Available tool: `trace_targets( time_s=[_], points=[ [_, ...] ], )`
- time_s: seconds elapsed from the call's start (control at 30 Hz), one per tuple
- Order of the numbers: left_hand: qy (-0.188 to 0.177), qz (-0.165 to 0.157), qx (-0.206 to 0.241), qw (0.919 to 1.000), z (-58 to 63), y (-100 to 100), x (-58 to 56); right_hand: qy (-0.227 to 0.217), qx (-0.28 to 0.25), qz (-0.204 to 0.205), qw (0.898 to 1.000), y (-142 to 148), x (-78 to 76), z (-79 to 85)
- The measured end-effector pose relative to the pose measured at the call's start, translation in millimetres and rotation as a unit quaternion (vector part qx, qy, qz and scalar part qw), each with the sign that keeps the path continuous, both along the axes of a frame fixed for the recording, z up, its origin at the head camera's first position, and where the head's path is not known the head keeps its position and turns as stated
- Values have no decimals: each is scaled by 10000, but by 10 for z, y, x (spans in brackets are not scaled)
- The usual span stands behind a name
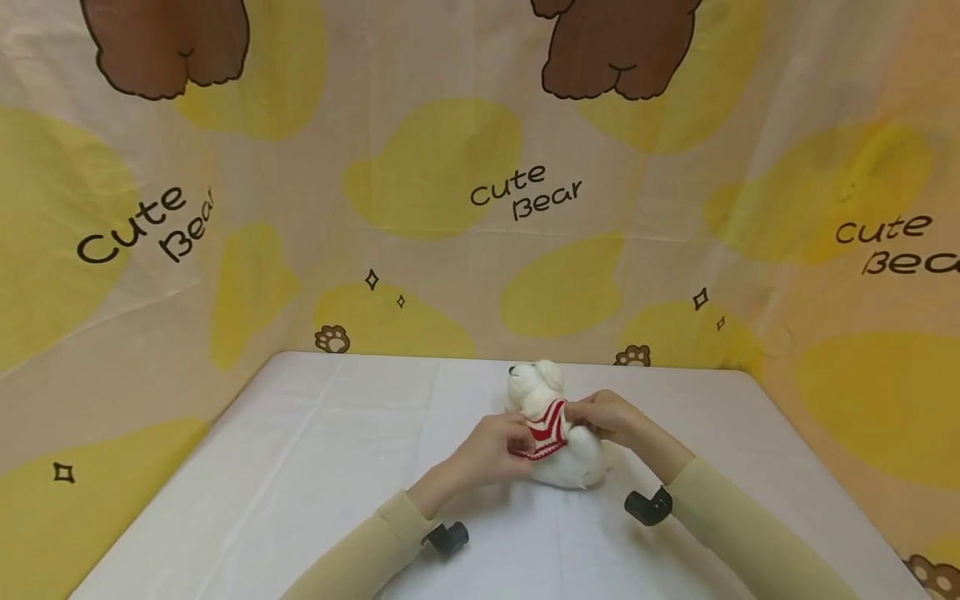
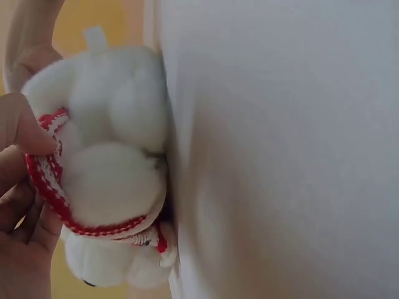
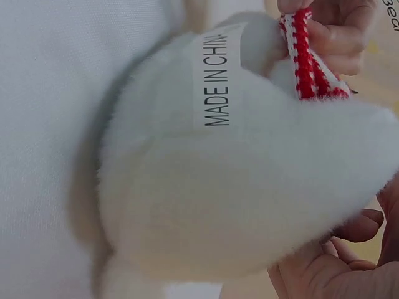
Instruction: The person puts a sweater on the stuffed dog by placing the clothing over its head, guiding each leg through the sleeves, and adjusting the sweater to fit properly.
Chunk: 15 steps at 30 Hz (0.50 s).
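A white plush toy animal (image 1: 583, 458) with a dark nose sits on the table, its head turned to the left. Around its body is a small red-and-white striped knit garment (image 1: 550, 429). My left hand (image 1: 497, 450) pinches the garment's edge between thumb and fingers, drawing it away from the toy, as the left wrist view shows up close. On the other side my right hand (image 1: 606, 414) holds the toy near its upper body with curled fingers; its fingertips are partly hidden behind the fur. A white label (image 3: 217, 78) reading "MADE IN CHINA" sticks out from the toy.
The white-covered table (image 1: 360, 433) has rounded far corners. A patterned fabric backdrop (image 1: 427, 175) with bears and lettering surrounds it on the back and sides. Black wrist-worn devices (image 1: 649, 506) hang below both sleeves, close above the tabletop.
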<state>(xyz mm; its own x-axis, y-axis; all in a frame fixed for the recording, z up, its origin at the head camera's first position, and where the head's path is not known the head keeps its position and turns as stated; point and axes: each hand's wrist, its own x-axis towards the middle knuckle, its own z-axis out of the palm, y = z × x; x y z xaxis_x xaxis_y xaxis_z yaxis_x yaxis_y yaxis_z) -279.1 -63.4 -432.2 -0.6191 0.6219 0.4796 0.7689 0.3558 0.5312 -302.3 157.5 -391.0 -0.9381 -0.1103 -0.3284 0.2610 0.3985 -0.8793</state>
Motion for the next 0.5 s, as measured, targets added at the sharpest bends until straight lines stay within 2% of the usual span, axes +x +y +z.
trace_targets(
  time_s=[0.13,0.27,0.4,0.5],
  points=[
    [-2,-118,-55,9999,11,-82,-19,39,67,-53,10000,-18,12,-13],
    [-49,-73,64,9999,-5,-119,-50,59,40,20,10000,-1,7,-23],
    [-146,10,10,9999,-47,-64,-87,76,125,215,9997,48,-12,6],
    [-382,141,42,9992,-61,-21,-86,157,419,476,9979,48,-6,66]
  ],
)
